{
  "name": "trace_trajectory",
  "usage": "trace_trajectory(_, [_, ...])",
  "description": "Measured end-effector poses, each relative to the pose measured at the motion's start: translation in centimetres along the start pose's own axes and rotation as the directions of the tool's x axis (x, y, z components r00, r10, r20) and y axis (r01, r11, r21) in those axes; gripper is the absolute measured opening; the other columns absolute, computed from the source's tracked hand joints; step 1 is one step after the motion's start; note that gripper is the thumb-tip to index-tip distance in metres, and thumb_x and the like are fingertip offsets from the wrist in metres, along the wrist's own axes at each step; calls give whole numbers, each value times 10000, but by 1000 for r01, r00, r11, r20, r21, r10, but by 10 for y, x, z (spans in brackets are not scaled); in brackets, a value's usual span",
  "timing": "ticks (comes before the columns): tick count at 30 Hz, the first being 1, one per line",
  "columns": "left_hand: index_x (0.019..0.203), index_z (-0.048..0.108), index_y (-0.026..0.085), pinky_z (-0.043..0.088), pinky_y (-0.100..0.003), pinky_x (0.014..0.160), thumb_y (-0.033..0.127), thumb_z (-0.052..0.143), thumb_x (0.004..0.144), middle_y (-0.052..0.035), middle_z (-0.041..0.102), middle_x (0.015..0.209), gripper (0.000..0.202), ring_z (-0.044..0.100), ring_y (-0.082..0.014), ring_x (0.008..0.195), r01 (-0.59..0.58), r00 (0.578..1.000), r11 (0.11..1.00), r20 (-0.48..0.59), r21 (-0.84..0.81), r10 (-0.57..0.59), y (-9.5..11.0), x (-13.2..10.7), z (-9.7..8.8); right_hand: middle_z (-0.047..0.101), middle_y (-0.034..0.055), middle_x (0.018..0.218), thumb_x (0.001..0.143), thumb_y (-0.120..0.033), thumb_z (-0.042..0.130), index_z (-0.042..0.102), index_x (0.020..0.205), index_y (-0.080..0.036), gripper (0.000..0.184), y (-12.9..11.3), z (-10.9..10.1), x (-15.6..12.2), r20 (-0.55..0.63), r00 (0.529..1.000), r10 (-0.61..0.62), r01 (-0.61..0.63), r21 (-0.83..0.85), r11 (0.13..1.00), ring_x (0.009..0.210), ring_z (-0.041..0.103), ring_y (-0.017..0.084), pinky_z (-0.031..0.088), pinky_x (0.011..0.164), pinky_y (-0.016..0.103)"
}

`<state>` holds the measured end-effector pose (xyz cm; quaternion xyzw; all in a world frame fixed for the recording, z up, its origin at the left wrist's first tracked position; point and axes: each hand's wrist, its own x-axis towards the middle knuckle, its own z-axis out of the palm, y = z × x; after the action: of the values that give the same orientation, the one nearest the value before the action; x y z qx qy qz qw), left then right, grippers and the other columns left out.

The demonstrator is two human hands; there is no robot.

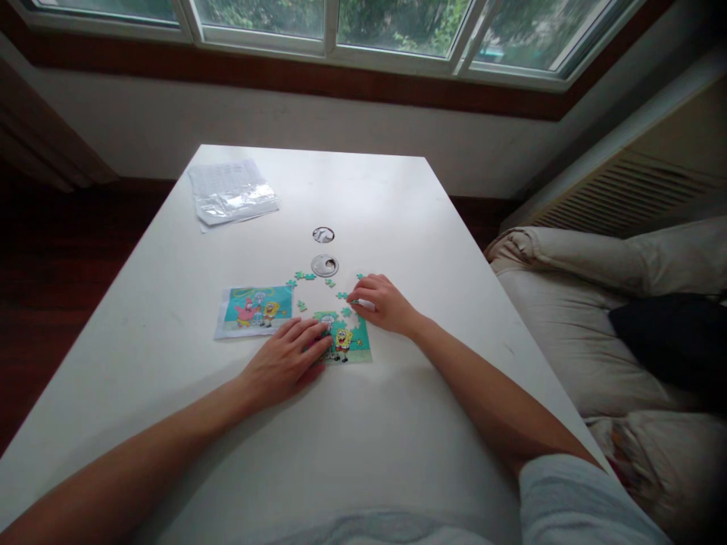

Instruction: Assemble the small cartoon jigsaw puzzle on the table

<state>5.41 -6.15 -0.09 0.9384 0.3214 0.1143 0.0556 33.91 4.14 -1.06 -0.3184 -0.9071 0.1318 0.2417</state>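
Observation:
My left hand lies with its fingers stretched out over the left part of a partly joined jigsaw puzzle, hiding some of it. A yellow cartoon figure shows on the uncovered side. At the puzzle's upper right, my right hand is closed, thumb and fingertips pinched around what looks like a small jigsaw piece, mostly hidden. Loose teal jigsaw pieces lie in a rough ring above the joined part. Left of the puzzle, beside my left hand, is a picture card with the cartoon figures on it.
A clear plastic bag with papers rests at the far left of the white table. Two round metal-rimmed fittings are set in the tabletop beyond the pieces. A cushioned sofa stands along the right, with a dark item on it.

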Motion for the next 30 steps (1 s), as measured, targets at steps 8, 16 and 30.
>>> trace_trajectory(8, [1426,559,196,405,-544,1174,321,572,1008,-135,554,1493,436,506,-320,1368,-3,1000,1000,8,-11,3,-2,-1,2,668,66,1027,928,-310,719,721,1057,-241,147,-2,-1,0,105,994,-12,20,-74,997,969,570,231,387,878,378])
trace_trajectory(16, [1425,551,187,410,-538,1169,323,552,1018,-141,554,1488,429,504,-323,1363,-6,1000,1000,16,2,6,-2,0,1,664,73,1037,960,-247,669,707,1027,-222,81,-14,2,3,120,992,44,-26,-146,989,963,546,231,379,860,370])
trace_trajectory(30, [1416,566,174,421,-549,1167,305,553,1018,-144,556,1493,419,513,-322,1361,-10,1000,1000,-5,-12,10,0,0,1,647,76,1036,946,-357,702,705,1057,-233,167,-18,4,2,91,991,94,-78,-166,983,991,533,243,379,862,377])
